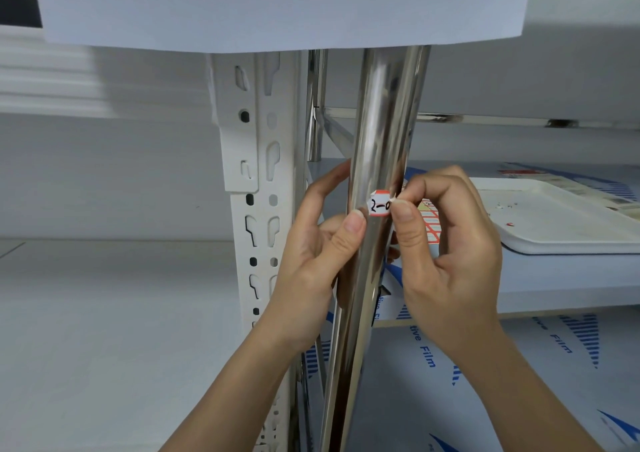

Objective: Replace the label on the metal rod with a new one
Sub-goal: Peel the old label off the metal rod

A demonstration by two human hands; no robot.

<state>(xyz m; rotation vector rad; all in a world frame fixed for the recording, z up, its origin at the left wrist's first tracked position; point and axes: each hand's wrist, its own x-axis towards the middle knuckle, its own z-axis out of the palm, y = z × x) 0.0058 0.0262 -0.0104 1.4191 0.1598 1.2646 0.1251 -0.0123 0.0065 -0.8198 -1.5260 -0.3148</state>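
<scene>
A shiny upright metal rod (377, 132) runs through the middle of the view. A small white label (379, 203) with a red border and black handwriting sticks to it at hand height. My right hand (446, 254) pinches the label's right edge between thumb and forefinger, and that edge looks torn and lifted. A sheet of red-bordered labels (431, 224) shows behind my right fingers. My left hand (318, 254) wraps the rod from the left, thumb pressed on the front just below the label.
A white slotted shelf post (258, 188) stands left of the rod. A white tray (561, 219) with small paper scraps lies on the steel shelf at right. A white paper sheet (277, 4) hangs overhead. Film-covered steel shelves lie below.
</scene>
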